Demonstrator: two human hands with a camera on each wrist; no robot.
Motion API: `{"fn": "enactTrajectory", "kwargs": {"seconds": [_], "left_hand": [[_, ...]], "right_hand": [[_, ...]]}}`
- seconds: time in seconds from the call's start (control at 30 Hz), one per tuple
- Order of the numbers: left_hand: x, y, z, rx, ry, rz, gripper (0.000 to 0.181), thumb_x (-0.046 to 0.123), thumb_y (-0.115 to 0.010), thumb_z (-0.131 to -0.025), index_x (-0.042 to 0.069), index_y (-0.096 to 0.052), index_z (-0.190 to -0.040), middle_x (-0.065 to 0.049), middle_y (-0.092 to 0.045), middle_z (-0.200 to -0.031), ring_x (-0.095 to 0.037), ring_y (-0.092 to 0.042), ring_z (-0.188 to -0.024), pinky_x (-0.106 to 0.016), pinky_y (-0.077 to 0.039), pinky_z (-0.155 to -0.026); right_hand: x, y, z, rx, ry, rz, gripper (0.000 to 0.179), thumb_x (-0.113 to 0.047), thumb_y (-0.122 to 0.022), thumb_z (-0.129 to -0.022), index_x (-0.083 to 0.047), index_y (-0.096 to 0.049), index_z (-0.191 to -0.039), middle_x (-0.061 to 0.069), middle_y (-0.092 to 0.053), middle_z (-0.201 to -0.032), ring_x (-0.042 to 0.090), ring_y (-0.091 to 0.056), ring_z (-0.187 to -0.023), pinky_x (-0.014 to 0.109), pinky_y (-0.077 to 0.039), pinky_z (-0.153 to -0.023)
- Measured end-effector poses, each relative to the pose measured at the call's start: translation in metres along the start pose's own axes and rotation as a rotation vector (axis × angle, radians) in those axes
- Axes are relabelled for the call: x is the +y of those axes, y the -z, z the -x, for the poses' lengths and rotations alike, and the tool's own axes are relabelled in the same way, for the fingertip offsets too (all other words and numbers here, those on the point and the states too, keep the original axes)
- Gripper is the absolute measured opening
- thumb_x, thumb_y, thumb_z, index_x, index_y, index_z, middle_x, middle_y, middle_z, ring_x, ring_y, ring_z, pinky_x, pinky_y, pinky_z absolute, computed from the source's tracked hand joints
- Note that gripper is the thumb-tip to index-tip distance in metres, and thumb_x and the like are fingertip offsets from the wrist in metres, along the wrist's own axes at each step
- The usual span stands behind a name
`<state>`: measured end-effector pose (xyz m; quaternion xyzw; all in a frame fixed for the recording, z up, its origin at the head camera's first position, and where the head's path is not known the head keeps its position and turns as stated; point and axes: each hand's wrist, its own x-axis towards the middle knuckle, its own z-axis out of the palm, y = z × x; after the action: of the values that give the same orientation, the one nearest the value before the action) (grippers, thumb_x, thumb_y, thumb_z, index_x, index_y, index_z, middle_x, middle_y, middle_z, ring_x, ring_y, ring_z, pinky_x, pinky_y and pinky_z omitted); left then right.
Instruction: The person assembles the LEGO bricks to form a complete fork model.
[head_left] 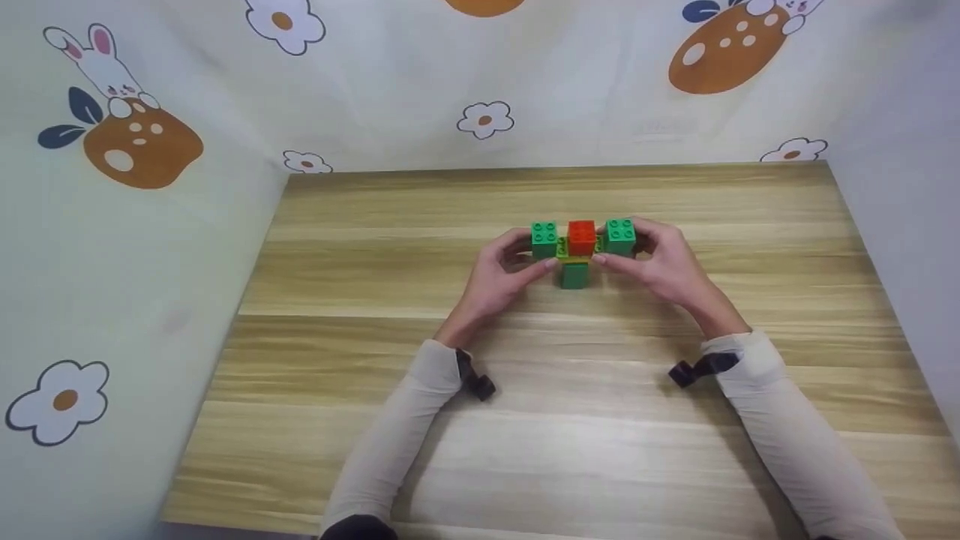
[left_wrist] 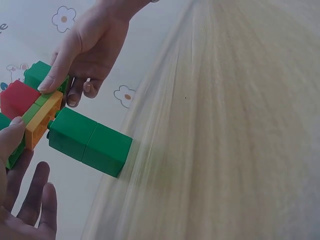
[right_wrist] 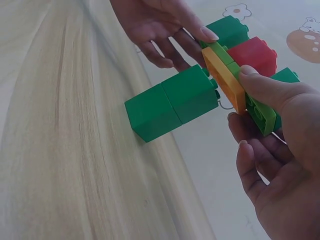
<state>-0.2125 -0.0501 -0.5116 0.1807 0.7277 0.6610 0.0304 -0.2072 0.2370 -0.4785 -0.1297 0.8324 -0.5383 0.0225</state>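
Observation:
A toy-brick build stands upright on the table between both hands. Its base is a column of two stacked green bricks (right_wrist: 170,102), with some top studs showing just under an orange-yellow flat brick (right_wrist: 225,80). Over that lie light green flat bricks (right_wrist: 261,117), carrying a red brick (head_left: 581,238) in the middle, a green brick (head_left: 544,238) at left and another green brick (head_left: 620,237) at right. My left hand (head_left: 504,274) pinches the upper part's left end, thumb in front. My right hand (head_left: 666,268) pinches the right end the same way, fingers underneath.
The wood-grain table (head_left: 570,420) extends around the build. A pale printed cloth (head_left: 390,82) with flowers and rabbits rises behind the table and on its left. Black wrist-camera mounts (head_left: 476,379) stick out from both sleeves above the tabletop.

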Motion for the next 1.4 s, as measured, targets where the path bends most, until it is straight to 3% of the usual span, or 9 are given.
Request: {"fn": "enactTrajectory", "kwargs": {"seconds": [0.23,0.73,1.1,1.4], "left_hand": [[-0.0018,-0.0007,0.001,0.005,0.029,0.002,0.049,0.027,-0.088,-0.094,0.014,-0.07,-0.137,-0.005,-0.076,-0.129,-0.018,-0.071,-0.123,-0.041,-0.059,-0.11],[-0.0036,-0.0001,0.0011,0.001,0.024,0.02,0.048,0.024,-0.088,-0.094,0.012,-0.07,-0.137,-0.007,-0.076,-0.128,-0.019,-0.071,-0.121,-0.038,-0.06,-0.108],[-0.0046,-0.0017,0.0011,-0.044,0.029,0.053,0.048,0.022,-0.084,-0.097,0.011,-0.064,-0.139,-0.008,-0.075,-0.133,-0.018,-0.07,-0.127,-0.036,-0.054,-0.117],[-0.0048,-0.0025,0.0008,-0.067,0.016,0.065,0.046,0.02,-0.083,-0.098,0.011,-0.062,-0.139,-0.009,-0.076,-0.132,-0.019,-0.07,-0.125,-0.036,-0.055,-0.116]], "right_hand": [[0.0017,-0.0011,0.0001,-0.011,-0.009,-0.005,0.039,-0.031,-0.092,-0.09,-0.013,-0.077,-0.121,0.0,-0.076,-0.108,0.018,-0.065,-0.093,0.023,-0.056,-0.08],[0.0014,-0.0022,-0.0005,-0.033,-0.039,-0.019,0.042,-0.031,-0.091,-0.09,-0.015,-0.076,-0.126,0.002,-0.077,-0.113,0.02,-0.066,-0.098,0.022,-0.057,-0.083],[0.0047,-0.0013,-0.0004,-0.084,-0.007,-0.031,0.045,-0.031,-0.088,-0.093,-0.014,-0.074,-0.132,0.002,-0.079,-0.119,0.018,-0.069,-0.101,0.021,-0.057,-0.087],[0.0073,-0.0019,0.0005,-0.117,-0.009,-0.048,0.043,-0.032,-0.088,-0.094,-0.016,-0.074,-0.131,0.003,-0.079,-0.119,0.019,-0.067,-0.1,0.021,-0.057,-0.086]]}}
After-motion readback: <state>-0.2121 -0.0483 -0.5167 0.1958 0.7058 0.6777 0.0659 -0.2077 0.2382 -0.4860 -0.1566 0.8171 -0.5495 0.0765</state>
